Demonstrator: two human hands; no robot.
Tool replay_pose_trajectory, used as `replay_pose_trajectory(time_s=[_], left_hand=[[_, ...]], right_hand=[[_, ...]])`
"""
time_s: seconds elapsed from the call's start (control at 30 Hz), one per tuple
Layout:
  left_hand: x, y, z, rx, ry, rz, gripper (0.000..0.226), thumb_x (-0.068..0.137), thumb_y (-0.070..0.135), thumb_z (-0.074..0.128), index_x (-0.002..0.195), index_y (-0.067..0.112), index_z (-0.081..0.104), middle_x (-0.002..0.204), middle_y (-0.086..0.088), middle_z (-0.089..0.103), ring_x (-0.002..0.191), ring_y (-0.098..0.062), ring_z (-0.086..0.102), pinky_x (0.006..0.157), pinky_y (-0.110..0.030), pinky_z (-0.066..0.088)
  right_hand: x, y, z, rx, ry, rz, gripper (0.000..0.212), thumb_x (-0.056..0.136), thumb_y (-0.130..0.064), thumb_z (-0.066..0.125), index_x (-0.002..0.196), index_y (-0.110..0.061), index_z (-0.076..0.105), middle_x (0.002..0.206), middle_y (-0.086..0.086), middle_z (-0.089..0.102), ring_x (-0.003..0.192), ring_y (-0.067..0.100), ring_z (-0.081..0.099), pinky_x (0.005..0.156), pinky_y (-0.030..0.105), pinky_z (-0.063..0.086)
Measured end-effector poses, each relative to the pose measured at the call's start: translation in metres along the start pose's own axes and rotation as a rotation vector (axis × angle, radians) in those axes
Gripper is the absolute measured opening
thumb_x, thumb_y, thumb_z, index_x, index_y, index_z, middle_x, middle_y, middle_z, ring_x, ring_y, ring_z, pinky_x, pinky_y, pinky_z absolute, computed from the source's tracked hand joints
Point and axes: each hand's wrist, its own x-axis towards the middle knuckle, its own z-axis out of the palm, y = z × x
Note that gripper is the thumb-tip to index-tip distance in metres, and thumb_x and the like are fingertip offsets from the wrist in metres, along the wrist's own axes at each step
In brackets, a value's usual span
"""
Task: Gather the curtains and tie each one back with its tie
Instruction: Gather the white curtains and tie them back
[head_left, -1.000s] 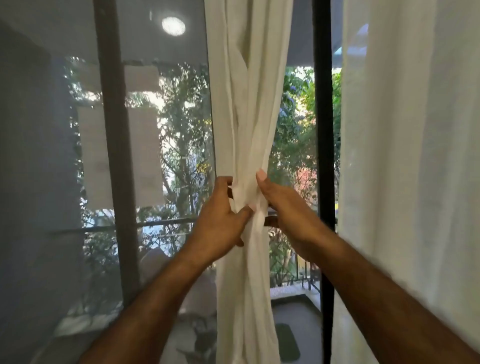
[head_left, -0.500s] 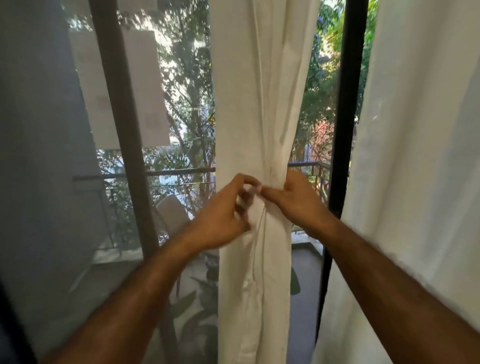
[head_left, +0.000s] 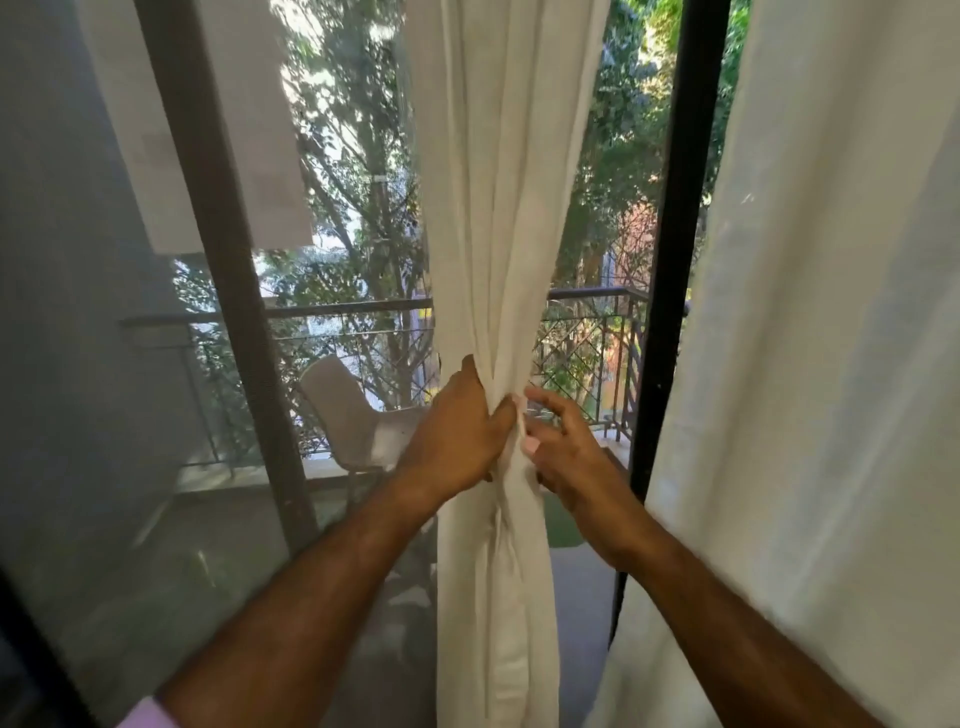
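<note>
A white curtain (head_left: 498, 208) hangs in the middle of the glass door, bunched into a narrow waist at hand height. My left hand (head_left: 457, 431) grips that waist from the left, fingers wrapped round the cloth. My right hand (head_left: 561, 447) is on the right of it, fingers curled, pinching a small white piece of cloth at the waist (head_left: 517, 415); I cannot tell whether it is the tie or a curtain fold. A second white curtain (head_left: 831, 338) hangs loose on the right.
A black door frame (head_left: 675, 260) stands between the two curtains. A brown frame post (head_left: 223, 260) rises on the left. Behind the glass are a balcony railing (head_left: 337, 312), a white chair (head_left: 348, 415) and trees.
The view has tilted down and come closer. My left hand has gone from pinching at the front to wrapping round the bunched curtain. My right hand has shifted slightly right and lower.
</note>
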Motion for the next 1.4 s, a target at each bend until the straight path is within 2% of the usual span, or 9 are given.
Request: replay_pose_trajectory(time_s=[0.17,0.4,0.6,0.77,0.9,1.03,1.17,1.27,1.4], left_hand=[[0.004,0.007,0.003,0.185,0.054,-0.034,0.035,0.098,0.016,0.045,0.131,0.006,0.041,0.109,-0.016,0.066,0.088,-0.034,0.068,0.069,-0.044,0.060],[0.003,0.002,0.004,0.127,0.042,-0.064,0.033,0.096,0.014,0.045,0.128,0.007,0.040,0.101,-0.013,0.061,0.076,-0.036,0.069,0.051,-0.048,0.060],[-0.009,-0.010,0.004,0.104,0.086,-0.120,0.053,0.080,0.015,0.065,0.130,0.016,0.047,0.107,-0.001,0.065,0.097,-0.027,0.066,0.082,-0.040,0.058],[-0.025,-0.008,0.007,-0.221,0.126,-0.249,0.059,0.069,0.014,0.062,0.126,0.018,0.051,0.106,0.002,0.065,0.101,-0.023,0.064,0.090,-0.041,0.054],[-0.032,0.003,0.002,-0.359,0.087,-0.332,0.045,0.055,0.017,0.057,0.098,0.029,0.052,0.092,0.006,0.061,0.092,-0.022,0.062,0.090,-0.046,0.055],[-0.036,0.002,-0.003,-0.502,0.015,-0.330,0.034,0.051,0.013,0.058,0.081,0.030,0.054,0.083,0.008,0.064,0.077,-0.007,0.062,0.072,-0.029,0.057],[-0.026,-0.028,-0.017,-0.436,-0.203,-0.253,0.074,0.059,0.020,0.069,0.129,0.019,0.047,0.111,0.004,0.064,0.096,0.000,0.061,0.069,-0.007,0.051],[-0.015,-0.056,-0.030,-0.309,-0.225,-0.244,0.100,0.060,0.047,0.078,0.146,0.023,0.034,0.134,0.006,0.058,0.119,-0.009,0.058,0.096,-0.024,0.049],[-0.005,-0.079,-0.042,-0.099,-0.156,-0.251,0.070,0.062,0.071,0.075,0.107,0.017,0.074,0.109,-0.006,0.075,0.105,-0.021,0.070,0.098,-0.049,0.052]], right_hand=[[-0.024,0.028,0.011,-0.306,0.133,-0.086,0.049,0.078,-0.050,0.073,0.118,-0.042,0.046,0.133,-0.024,0.055,0.118,0.003,0.060,0.099,0.030,0.053],[-0.039,0.052,0.031,-0.968,0.122,0.044,0.016,0.091,-0.040,0.062,0.099,-0.027,0.056,0.124,-0.011,0.053,0.107,0.009,0.053,0.085,0.017,0.047],[-0.040,0.048,0.000,-0.872,0.189,0.111,0.032,0.087,-0.019,0.067,0.069,-0.032,0.044,0.063,-0.011,0.049,0.058,0.003,0.049,0.051,0.012,0.038],[-0.018,0.037,-0.040,-1.022,0.158,0.104,0.006,0.086,-0.018,0.071,0.086,-0.024,0.073,0.074,-0.008,0.068,0.064,0.004,0.059,0.052,0.008,0.036],[0.017,0.026,-0.036,-1.235,0.195,0.060,0.022,0.098,-0.024,0.057,0.108,-0.019,0.076,0.096,0.003,0.067,0.084,0.015,0.057,0.062,0.019,0.031],[0.041,0.018,-0.008,-0.830,0.176,0.152,0.018,0.098,-0.008,0.057,0.109,-0.003,0.070,0.112,0.016,0.072,0.103,0.031,0.067,0.072,0.021,0.041],[0.059,0.031,0.010,0.193,0.097,0.311,0.025,0.101,-0.020,0.052,0.112,-0.009,0.071,0.121,0.023,0.070,0.117,0.041,0.063,0.103,0.054,0.049],[0.063,0.035,0.015,0.386,0.040,0.371,0.033,0.101,-0.021,0.047,0.121,-0.006,0.069,0.122,0.021,0.070,0.118,0.038,0.064,0.105,0.052,0.049],[0.063,0.037,0.008,0.377,0.028,0.323,0.033,0.087,-0.012,0.062,0.116,0.003,0.070,0.124,0.030,0.066,0.117,0.042,0.063,0.107,0.053,0.046]])
